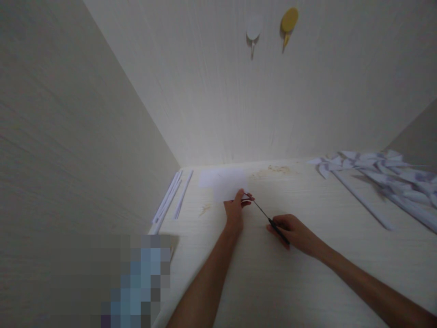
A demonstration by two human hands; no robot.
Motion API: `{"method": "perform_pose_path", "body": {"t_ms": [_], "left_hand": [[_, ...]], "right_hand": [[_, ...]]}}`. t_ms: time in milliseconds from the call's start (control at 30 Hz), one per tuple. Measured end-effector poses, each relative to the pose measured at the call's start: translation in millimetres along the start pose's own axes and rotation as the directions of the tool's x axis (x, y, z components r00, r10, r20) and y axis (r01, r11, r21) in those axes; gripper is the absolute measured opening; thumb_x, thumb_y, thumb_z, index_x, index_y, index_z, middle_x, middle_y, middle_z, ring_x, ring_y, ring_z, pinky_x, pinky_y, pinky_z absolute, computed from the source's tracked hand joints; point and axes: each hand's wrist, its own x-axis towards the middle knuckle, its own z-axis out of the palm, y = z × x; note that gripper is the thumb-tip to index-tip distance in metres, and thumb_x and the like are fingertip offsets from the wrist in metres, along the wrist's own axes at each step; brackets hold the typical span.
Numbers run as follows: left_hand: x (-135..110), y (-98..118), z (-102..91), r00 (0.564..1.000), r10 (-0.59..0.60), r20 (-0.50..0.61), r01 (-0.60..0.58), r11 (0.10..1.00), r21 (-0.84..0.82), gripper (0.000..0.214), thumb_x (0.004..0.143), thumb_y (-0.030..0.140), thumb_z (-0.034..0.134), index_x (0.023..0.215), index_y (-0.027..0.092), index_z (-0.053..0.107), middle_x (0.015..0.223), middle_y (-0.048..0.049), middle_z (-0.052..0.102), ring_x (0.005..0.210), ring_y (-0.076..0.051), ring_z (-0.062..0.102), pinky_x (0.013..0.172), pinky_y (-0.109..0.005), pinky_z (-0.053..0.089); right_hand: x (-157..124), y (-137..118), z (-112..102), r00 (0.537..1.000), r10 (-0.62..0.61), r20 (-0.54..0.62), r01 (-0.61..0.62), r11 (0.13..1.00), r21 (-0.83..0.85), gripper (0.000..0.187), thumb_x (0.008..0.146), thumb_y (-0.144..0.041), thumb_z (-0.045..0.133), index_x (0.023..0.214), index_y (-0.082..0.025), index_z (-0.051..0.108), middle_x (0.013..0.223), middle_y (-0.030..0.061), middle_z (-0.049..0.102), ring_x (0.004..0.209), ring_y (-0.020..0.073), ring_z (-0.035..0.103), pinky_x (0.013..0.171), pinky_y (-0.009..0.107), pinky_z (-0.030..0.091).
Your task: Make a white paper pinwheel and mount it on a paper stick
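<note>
On desk (273, 282), right hand (295, 232): clenched round dark scissors (264, 214) handles.
Scissors axis: slanting up-left, tips right at left hand (235, 208).
Left hand: pinching paper (223, 182) near edge, seemingly.
Paper: flat, just beyond left fingers.

Desk (307, 282), head view. A white sheet (223, 182) is pinched at its near edge by the left hand (235, 210). A thin dark tool (269, 221) is gripped in the right hand (295, 233), its tip pointed to 10 o'clock and touching the left fingers. Paper strips (170, 200) are noted at 9 o'clock of the hands, a heap of folded paper (392, 177) at 2 o'clock. Two wall hooks are at 12, one white (253, 28) and one yellow (289, 20).
</note>
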Motion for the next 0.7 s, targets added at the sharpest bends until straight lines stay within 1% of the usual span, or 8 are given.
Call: {"method": "perform_pose_path", "body": {"t_ms": [167,500,700], "left_hand": [[-0.6,0.1,-0.2,1.0,-0.002,0.007,0.002,1.0,0.004,0.015,0.061,0.027,0.055,0.064,0.012,0.054,0.053,0.0003,0.058,0.046,-0.012,0.057,0.042,-0.02,0.04],[0.3,0.1,-0.7,1.0,0.0,-0.002,0.0,1.0,-0.003,0.015,0.061,0.027,0.055,0.062,0.013,0.055,0.052,0.0003,0.058,0.046,-0.011,0.056,0.042,-0.02,0.04],[-0.2,-0.2,-0.7,1.0,0.001,-0.006,-0.001,1.0,-0.028,0.014,0.061,0.026,0.056,0.064,0.012,0.054,0.052,0.0,0.058,0.045,-0.011,0.056,0.042,-0.019,0.04]], "right_hand": [[-0.8,-1.1,-0.1,1.0,-0.001,0.003,0.0,1.0,0.021,0.032,0.07,-0.04,0.045,0.048,-0.018,0.04,0.036,-0.0049,0.041,0.034,0.0082,0.039,0.035,0.019,0.029],[0.2,2.0,0.7,1.0,-0.013,-0.002,0.013,1.0,-0.008,0.035,0.071,-0.043,0.044,0.048,-0.018,0.041,0.036,-0.0046,0.041,0.034,0.0091,0.041,0.036,0.02,0.03],[0.3,2.0,0.7,1.0,0.007,0.017,-0.008,1.0,0.025,0.032,0.072,-0.041,0.044,0.05,-0.018,0.041,0.038,-0.0053,0.039,0.033,0.0079,0.038,0.034,0.019,0.028]]}}
